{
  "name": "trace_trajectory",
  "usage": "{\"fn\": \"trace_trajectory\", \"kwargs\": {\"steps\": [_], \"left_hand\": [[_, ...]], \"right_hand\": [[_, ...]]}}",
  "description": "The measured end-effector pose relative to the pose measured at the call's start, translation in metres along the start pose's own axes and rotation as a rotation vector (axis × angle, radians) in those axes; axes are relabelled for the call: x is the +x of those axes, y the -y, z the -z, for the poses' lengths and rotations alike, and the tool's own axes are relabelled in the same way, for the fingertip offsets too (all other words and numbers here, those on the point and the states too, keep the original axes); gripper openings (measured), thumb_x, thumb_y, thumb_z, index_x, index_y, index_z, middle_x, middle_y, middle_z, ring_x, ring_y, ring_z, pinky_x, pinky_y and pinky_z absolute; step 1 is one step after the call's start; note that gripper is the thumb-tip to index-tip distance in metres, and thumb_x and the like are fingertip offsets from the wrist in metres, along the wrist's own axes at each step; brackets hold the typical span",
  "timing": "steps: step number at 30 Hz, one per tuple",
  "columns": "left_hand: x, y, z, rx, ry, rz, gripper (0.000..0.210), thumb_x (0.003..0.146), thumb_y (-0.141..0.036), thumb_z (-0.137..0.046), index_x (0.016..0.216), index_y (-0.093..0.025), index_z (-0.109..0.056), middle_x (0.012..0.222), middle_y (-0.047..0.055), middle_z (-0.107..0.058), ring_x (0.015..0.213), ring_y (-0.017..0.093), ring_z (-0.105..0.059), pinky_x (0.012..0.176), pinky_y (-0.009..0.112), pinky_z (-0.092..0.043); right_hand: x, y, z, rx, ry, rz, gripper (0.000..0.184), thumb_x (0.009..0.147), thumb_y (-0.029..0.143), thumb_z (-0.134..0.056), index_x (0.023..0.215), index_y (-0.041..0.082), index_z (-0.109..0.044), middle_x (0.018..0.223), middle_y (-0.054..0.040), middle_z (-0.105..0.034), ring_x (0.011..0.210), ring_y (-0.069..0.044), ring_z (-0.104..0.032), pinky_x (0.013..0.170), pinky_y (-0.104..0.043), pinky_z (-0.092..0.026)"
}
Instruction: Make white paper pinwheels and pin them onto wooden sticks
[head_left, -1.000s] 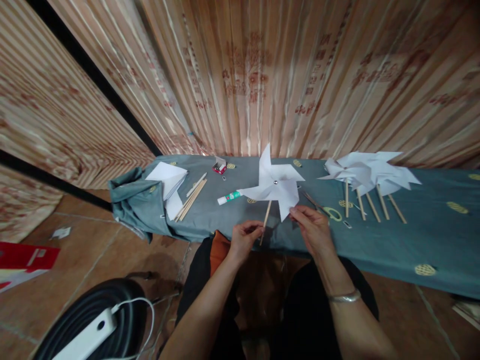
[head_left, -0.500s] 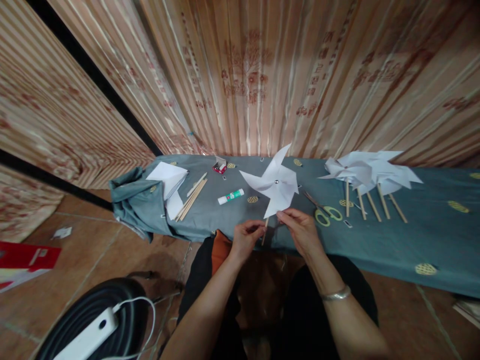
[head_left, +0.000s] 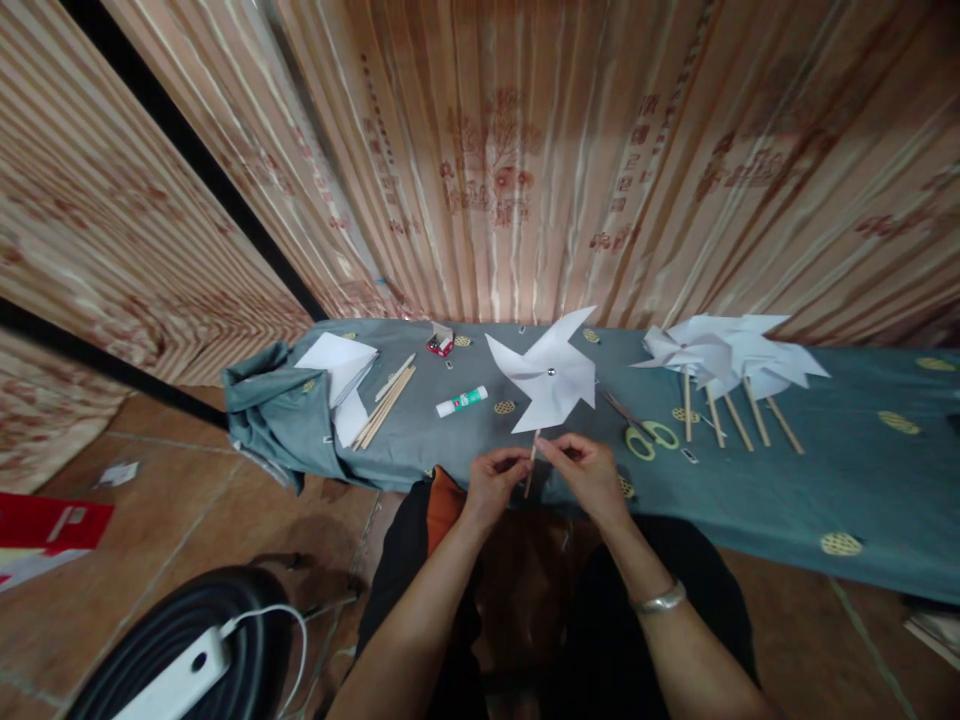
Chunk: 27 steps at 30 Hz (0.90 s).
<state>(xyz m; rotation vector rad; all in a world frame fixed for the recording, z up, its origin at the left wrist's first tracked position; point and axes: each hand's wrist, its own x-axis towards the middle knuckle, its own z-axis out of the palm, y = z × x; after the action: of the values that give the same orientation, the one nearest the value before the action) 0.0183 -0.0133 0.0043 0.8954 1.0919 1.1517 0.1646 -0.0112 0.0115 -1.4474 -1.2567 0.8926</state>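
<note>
A white paper pinwheel (head_left: 562, 385) with a silver pin at its centre stands up in front of me, held by its thin wooden stick. My left hand (head_left: 495, 480) pinches that stick from the left side. From the right, my right hand (head_left: 589, 470) has its fingertips closed on the stick just under the paper blades. Right of the pinwheel lie scissors (head_left: 641, 440) with yellow-green handles. A glue stick (head_left: 462, 401) rests to the left of it.
Several finished pinwheels (head_left: 731, 360) lie at the right on the grey-green tablecloth (head_left: 840, 460). Wooden sticks (head_left: 384, 408), white paper (head_left: 337, 365) and a small red box of pins (head_left: 440, 342) are at the left. A black stool (head_left: 247, 620) bears a white power strip (head_left: 180, 675).
My right hand has moved from a lower blade down to the stick. The pinwheel's blades have turned a little. The view has shifted slightly.
</note>
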Motion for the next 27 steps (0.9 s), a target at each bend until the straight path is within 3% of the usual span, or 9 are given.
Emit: {"fn": "trace_trajectory", "kwargs": {"steps": [7,11,18,27], "left_hand": [[0.0,-0.003,-0.006,-0.031,0.003,0.007,0.03,0.052,-0.039,-0.086,0.071,-0.017,-0.078,0.065,0.002,-0.07,0.061,0.012,-0.056,0.065,0.026,-0.045],[0.0,-0.003,-0.009,-0.037,0.028,0.013,0.032,0.053,-0.039,-0.086,0.074,-0.017,-0.079,0.068,0.003,-0.072,0.062,0.013,-0.058,0.065,0.026,-0.046],[-0.002,0.0,-0.011,-0.033,0.073,0.032,0.031,0.053,-0.036,-0.087,0.076,-0.017,-0.079,0.07,0.003,-0.073,0.061,0.013,-0.058,0.064,0.026,-0.046],[-0.004,0.008,-0.015,-0.061,0.125,0.039,0.028,0.053,-0.038,-0.085,0.07,-0.017,-0.079,0.066,0.003,-0.072,0.06,0.013,-0.057,0.065,0.027,-0.046]], "right_hand": [[-0.009,-0.003,-0.011,0.03,0.011,0.022,0.028,0.076,0.048,-0.069,0.074,0.021,-0.074,0.07,-0.0031,-0.074,0.064,-0.019,-0.066,0.064,-0.03,-0.049],[-0.007,-0.003,-0.013,0.03,-0.035,0.026,0.027,0.077,0.048,-0.067,0.073,0.022,-0.074,0.069,-0.0026,-0.074,0.065,-0.02,-0.066,0.064,-0.03,-0.05],[-0.003,-0.004,0.002,0.004,-0.149,0.005,0.03,0.073,0.05,-0.069,0.07,0.021,-0.073,0.064,-0.003,-0.072,0.059,-0.02,-0.062,0.059,-0.031,-0.047],[-0.015,-0.001,-0.004,0.023,-0.132,-0.005,0.029,0.074,0.05,-0.07,0.072,0.021,-0.073,0.069,-0.0038,-0.073,0.064,-0.02,-0.065,0.063,-0.031,-0.05]]}}
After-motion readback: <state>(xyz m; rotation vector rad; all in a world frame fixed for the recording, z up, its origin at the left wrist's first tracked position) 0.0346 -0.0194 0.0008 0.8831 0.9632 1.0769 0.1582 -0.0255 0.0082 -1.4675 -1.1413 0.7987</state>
